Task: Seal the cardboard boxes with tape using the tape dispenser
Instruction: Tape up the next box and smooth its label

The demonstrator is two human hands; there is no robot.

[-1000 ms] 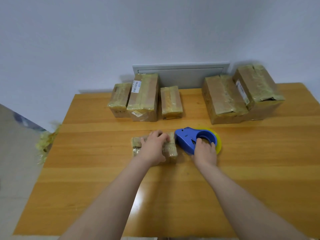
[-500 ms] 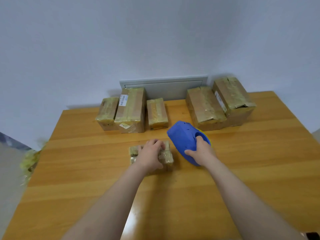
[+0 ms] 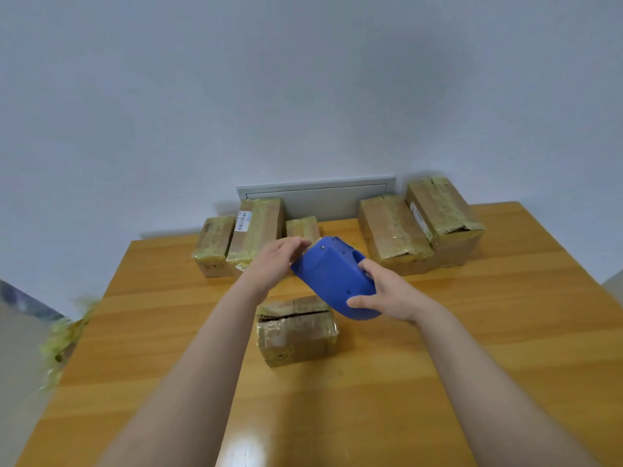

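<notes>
A small cardboard box point(image 3: 296, 335) wrapped in yellowish tape lies on the wooden table point(image 3: 472, 332) in the middle, with a dark gap along its top seam. Above and just behind it, off the table, my right hand point(image 3: 387, 293) grips the blue tape dispenser point(image 3: 332, 278) from its rear right side. My left hand point(image 3: 274, 261) is raised on the dispenser's left, its fingertips touching the front end. No loose tape shows between hand and dispenser. Neither hand touches the box.
Three taped boxes point(image 3: 256, 227) stand in a row at the back left and two larger ones point(image 3: 392, 230) at the back right, against the wall. A grey panel point(image 3: 317, 197) sits behind them. Crumpled yellowish tape scraps point(image 3: 64, 335) hang beyond the table's left edge.
My right hand has lifted the dispenser off the table and over the small box. My left hand has let go of the box and risen to the dispenser's front end.
</notes>
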